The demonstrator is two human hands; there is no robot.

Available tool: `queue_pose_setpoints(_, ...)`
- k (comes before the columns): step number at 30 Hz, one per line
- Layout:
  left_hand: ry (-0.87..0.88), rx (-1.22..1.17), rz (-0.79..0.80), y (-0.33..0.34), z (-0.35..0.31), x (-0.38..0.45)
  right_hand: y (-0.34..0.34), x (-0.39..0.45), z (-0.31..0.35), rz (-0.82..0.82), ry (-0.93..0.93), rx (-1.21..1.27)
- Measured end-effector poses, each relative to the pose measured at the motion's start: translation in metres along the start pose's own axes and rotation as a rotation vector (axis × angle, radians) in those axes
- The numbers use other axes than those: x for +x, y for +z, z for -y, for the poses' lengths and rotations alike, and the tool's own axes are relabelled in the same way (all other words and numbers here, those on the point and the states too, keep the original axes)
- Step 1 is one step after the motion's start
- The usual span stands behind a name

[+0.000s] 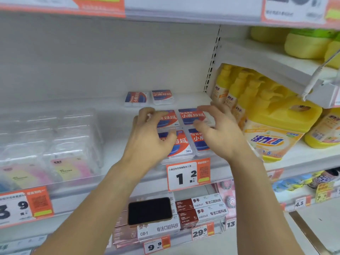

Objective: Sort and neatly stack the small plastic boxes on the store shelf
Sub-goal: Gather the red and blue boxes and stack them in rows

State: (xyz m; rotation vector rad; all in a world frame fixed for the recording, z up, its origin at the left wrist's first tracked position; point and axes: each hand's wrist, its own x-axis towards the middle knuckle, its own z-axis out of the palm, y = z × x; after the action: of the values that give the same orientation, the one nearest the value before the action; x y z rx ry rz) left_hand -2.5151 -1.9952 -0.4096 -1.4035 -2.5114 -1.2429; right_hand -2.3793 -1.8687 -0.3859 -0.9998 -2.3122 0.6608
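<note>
Six flat glossy plastic boxes (181, 142); both hands (147, 137) hover w/ curled fingers.

Six small boxes (181, 144), two hands (147, 137).

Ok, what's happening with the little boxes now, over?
Left hand, right hand: open, over front four boxes. Two boxes loose behind. Nothing blocking.
</note>
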Motion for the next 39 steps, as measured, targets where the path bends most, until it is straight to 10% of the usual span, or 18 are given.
queue_pose_setpoints(4,-0.002,-0.003,0.148,0.000,0.008,0.002,0.003,0.005,-0.001,0.194,0.091,0.007)
queue_pose_setpoints(32,-0.012,-0.049,0.176,0.007,-0.002,-0.009,0.001,0.003,-0.010,0.146,0.141,0.090)
queue_pose_setpoints(36,0.037,0.035,-0.042,-0.009,-0.014,-0.003,-0.002,0.018,0.015,-0.061,0.017,-0.072)
queue_pose_setpoints(39,0.048,0.105,-0.198,-0.028,-0.020,0.019,0.014,0.056,0.037,0.101,-0.099,-0.227)
